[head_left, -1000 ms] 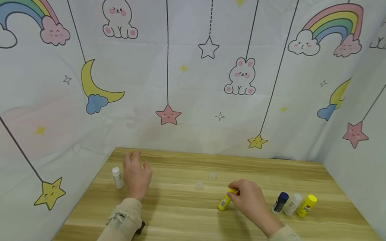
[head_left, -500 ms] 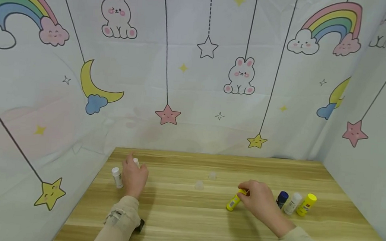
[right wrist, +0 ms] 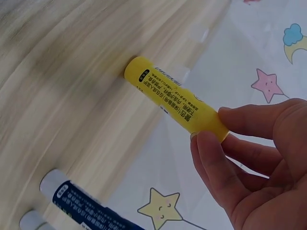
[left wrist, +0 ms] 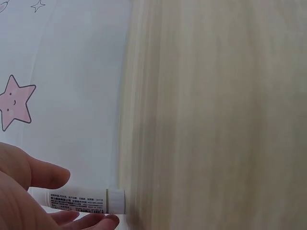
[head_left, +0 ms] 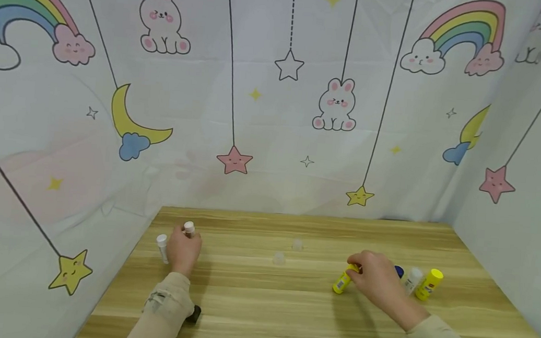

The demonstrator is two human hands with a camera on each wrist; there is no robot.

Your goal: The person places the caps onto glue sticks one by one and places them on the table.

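Double grab
Left hand (head_left: 182, 251) curls round a white tube (head_left: 189, 228) near the far-left tabletop (head_left: 251, 314) corner; right hand (head_left: 378, 276) pinches a yellow tube (head_left: 341, 283).

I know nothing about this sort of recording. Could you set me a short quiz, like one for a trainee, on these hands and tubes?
1. Multiple choice: which tube does the right hand pinch?
A) a white one
B) a yellow one
C) a navy one
2. True or false: the tube nearest the left hand's fingers is navy.
3. Count: how many small translucent pieces lie on the table in the head view?

Key:
1. B: its fingertips hold the yellow tube by one end.
2. False: a white tube is there, between thumb and fingers.
3. Two.
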